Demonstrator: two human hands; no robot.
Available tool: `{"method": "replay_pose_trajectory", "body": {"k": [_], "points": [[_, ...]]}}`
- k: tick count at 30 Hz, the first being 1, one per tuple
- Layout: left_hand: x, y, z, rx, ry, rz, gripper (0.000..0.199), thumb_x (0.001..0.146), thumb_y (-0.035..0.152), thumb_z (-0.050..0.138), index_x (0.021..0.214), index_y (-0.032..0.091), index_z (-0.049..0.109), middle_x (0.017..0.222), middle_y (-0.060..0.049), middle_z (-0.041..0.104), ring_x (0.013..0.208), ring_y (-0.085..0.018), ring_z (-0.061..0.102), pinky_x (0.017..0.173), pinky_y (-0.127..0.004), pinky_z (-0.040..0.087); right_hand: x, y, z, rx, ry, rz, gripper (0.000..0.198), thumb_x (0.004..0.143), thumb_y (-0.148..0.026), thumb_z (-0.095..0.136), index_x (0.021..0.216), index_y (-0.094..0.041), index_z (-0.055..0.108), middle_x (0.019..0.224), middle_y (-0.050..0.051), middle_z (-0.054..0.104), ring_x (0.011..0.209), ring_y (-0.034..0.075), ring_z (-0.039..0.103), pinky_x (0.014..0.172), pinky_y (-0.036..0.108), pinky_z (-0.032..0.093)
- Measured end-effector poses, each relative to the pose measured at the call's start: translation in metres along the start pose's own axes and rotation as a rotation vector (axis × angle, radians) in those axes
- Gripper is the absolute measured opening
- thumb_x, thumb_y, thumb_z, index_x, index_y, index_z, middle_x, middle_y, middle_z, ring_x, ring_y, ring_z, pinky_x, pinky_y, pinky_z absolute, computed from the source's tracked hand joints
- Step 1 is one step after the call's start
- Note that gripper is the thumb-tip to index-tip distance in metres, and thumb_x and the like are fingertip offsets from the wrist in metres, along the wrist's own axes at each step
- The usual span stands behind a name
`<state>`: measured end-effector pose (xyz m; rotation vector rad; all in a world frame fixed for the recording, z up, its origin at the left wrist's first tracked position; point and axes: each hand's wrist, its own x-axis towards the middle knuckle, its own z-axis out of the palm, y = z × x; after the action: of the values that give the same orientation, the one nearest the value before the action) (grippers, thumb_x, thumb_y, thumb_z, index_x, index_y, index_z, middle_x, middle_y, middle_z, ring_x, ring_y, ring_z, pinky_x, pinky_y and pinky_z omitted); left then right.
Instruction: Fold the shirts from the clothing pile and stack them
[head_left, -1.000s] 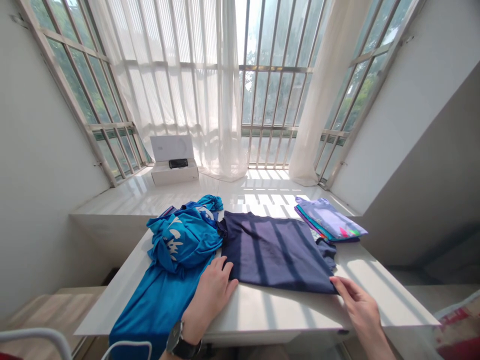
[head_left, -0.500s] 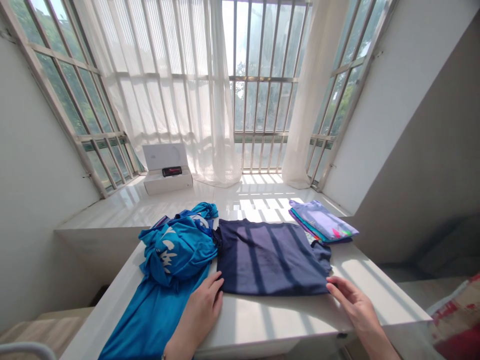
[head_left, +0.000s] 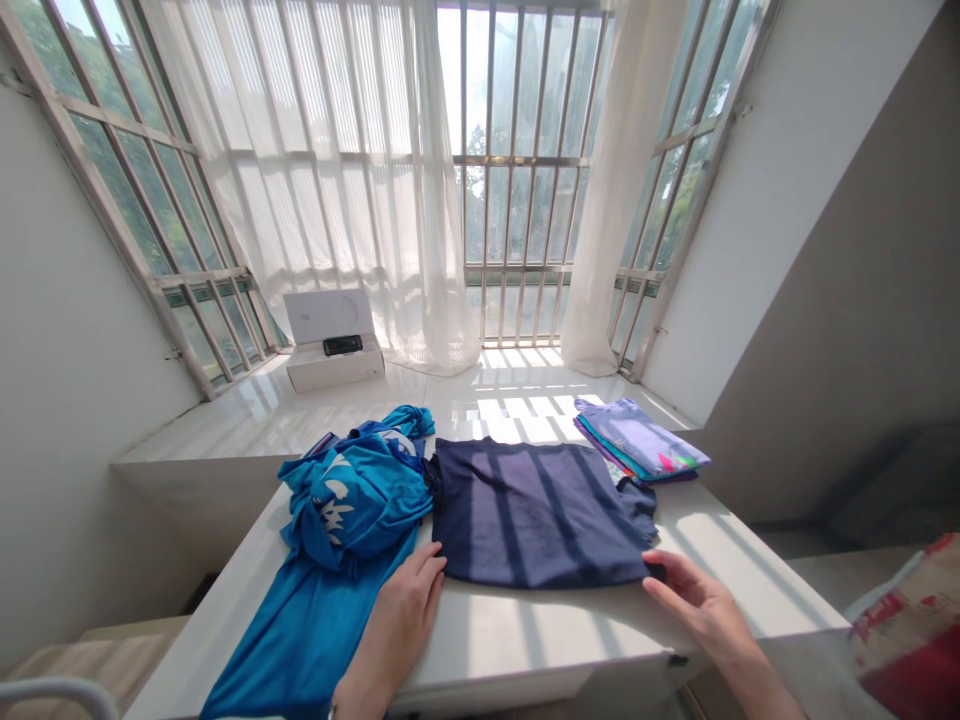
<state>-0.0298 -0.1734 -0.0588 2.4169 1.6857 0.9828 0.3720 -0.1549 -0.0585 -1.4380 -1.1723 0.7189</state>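
A navy T-shirt (head_left: 525, 515) lies folded across the white table in front of me, its sleeves bunched at both sides. At its near left corner, my left hand (head_left: 405, 605) has its fingers closed on the edge. The near right corner is pinched between the thumb and fingers of my right hand (head_left: 694, 600). Beside the shirt on the left, a crumpled heap of blue clothes (head_left: 367, 500) with white print hangs toward the table's front edge. Behind on the right sits a stack of folded clothes (head_left: 649, 440), a lilac one on top.
The white table (head_left: 510, 640) meets a window ledge (head_left: 232, 420). On the ledge stands an open white box (head_left: 337, 370) with a dark device (head_left: 343, 345) on it. Sheer curtains (head_left: 360, 200) hang before barred windows. A red and beige fabric item (head_left: 911, 620) is at the right.
My right hand has drawn slightly left with the shirt's near right corner, and the front edge now bows a little. My left hand stays at the left corner. The view shifted slightly.
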Motion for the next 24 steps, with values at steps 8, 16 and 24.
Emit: {"method": "replay_pose_trajectory", "body": {"k": [8, 16, 24], "points": [[0.000, 0.005, -0.012, -0.095, 0.001, -0.038, 0.027, 0.102, 0.022, 0.042, 0.101, 0.024, 0.069, 0.116, -0.009, 0.075, 0.106, -0.025, 0.074, 0.091, -0.039, 0.064, -0.028, 0.011, -0.021, -0.283, -0.007, -0.165, 0.035, 0.074, -0.051, 0.066, 0.097, -0.028, 0.079, 0.081, 0.001, 0.070, 0.062, 0.016, 0.056, 0.063, 0.028, 0.051], [-0.010, 0.024, -0.032, -0.334, 0.034, -0.135, 0.032, 0.104, 0.042, 0.044, 0.096, 0.023, 0.069, 0.117, -0.010, 0.075, 0.093, -0.022, 0.075, 0.076, -0.031, 0.064, -0.055, 0.008, -0.048, -0.334, 0.078, -0.279, 0.034, 0.078, -0.061, 0.069, 0.083, -0.028, 0.077, 0.086, 0.004, 0.075, 0.074, 0.023, 0.068, 0.069, 0.032, 0.056], [0.006, 0.046, -0.106, -0.382, 0.129, 0.009, 0.023, 0.102, 0.038, 0.052, 0.097, 0.026, 0.071, 0.095, -0.004, 0.079, 0.087, -0.020, 0.076, 0.077, -0.026, 0.062, -0.049, -0.039, -0.076, -0.219, 0.255, -0.320, 0.051, 0.068, -0.079, 0.066, 0.075, -0.029, 0.072, 0.101, 0.015, 0.071, 0.093, 0.035, 0.070, 0.074, 0.044, 0.061]]}}
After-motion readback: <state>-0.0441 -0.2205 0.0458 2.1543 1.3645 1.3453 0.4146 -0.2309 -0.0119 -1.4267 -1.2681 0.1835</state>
